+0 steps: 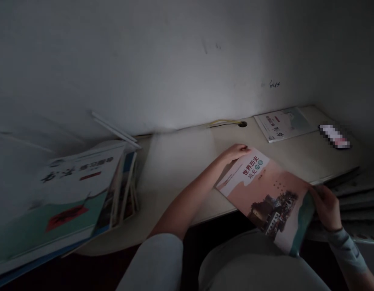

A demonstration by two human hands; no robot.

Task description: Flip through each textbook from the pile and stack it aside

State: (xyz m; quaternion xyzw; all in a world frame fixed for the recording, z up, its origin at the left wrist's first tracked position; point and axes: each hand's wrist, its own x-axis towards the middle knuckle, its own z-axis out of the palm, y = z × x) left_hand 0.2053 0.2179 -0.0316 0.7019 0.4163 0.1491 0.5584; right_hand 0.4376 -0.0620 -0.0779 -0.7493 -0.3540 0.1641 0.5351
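Observation:
A pink-covered book (265, 194) with Chinese lettering and a picture of buildings lies tilted over the front edge of a pale desk (181, 161). My left hand (235, 152) grips the book's top left corner, fingers curled over its edge. My right hand (326, 206) holds its lower right edge, fingers closed around it. Both hands carry the book between them, above my lap.
A leaning stack of books (72, 198) stands on the left of the desk against the white wall. A thin booklet (284, 123) lies at the back right, beside a blurred small object (335, 136). A cable hole (242, 124) sits near the wall.

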